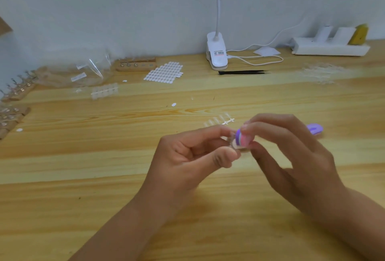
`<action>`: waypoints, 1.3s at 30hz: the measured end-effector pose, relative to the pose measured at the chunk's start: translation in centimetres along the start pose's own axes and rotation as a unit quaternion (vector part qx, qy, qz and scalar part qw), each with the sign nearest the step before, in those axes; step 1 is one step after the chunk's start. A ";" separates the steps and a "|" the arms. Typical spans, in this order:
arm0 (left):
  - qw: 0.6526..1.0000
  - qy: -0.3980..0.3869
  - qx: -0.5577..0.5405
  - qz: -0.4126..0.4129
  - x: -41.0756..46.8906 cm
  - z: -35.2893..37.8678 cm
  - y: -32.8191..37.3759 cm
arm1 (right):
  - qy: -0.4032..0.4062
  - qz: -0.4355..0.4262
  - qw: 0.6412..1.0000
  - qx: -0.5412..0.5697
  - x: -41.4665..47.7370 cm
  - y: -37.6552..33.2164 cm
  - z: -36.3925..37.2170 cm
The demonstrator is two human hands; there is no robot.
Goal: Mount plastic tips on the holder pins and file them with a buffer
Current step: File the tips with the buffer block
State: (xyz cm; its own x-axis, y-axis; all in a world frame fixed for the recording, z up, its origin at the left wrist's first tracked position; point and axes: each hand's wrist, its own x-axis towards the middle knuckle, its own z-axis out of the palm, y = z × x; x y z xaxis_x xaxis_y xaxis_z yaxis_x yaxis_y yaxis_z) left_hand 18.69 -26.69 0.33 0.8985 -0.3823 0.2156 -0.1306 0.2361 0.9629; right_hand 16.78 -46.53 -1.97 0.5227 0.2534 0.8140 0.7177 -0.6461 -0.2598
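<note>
Both forearms come in from the near edge over the wooden table [104, 208] and meet just right of centre. The left hand [187, 162] has its thumb and forefinger curled inward, pinching a small clear plastic tip [232, 143]; the tip is blurred, so its shape cannot be made out. The right hand [291, 156] holds a small purple-and-pink buffer [241, 137] between its thumb and fingertips, with the buffer's face touching the tip. The other fingers of that hand are loosely bent below.

Just beyond the hands a strip of clear tips [218, 120] lies flat on the table. To the right of the right hand, partly hidden by it, sits a purple object [315, 129] that is too blurred to identify.

Farther back, left of centre, a wooden holder [136, 65] stands with a few metal pins in it, and a sheet of white oval tabs [164, 72] lies beside it on the right. Crumpled clear plastic bags [79, 73] lie left of the holder, with a small clear rack of tips [105, 92] in front of them. More wooden holders [18, 92] line the left edge. A white clip lamp [216, 52] stands at the far wall with black tweezers [242, 72] lying in front of it, and a white power strip [331, 46] sits at the far right.
</note>
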 end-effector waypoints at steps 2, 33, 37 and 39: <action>0.999 -0.007 -0.032 -0.003 0.2 -0.2 0.2 | -0.002 0.047 0.999 -0.012 0.2 0.9 -0.2; 0.998 0.020 0.052 -0.029 0.0 0.2 -1.0 | -0.006 -0.052 0.999 -0.011 0.0 -0.6 0.3; 0.998 0.024 0.049 -0.028 0.0 0.1 -1.2 | -0.007 -0.029 0.999 -0.022 0.1 0.0 -0.1; 0.998 0.024 0.048 -0.022 0.0 0.1 -1.1 | -0.001 -0.040 0.999 -0.009 0.0 -0.6 0.2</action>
State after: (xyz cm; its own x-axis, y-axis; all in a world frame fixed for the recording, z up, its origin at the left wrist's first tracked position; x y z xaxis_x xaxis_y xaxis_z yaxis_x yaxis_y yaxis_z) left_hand 18.75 -27.07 -0.70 0.9231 -0.3467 0.1665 -0.1274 0.1327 0.9829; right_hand 16.48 -46.01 -1.90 0.4647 0.3053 0.8312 0.7491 -0.6360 -0.1852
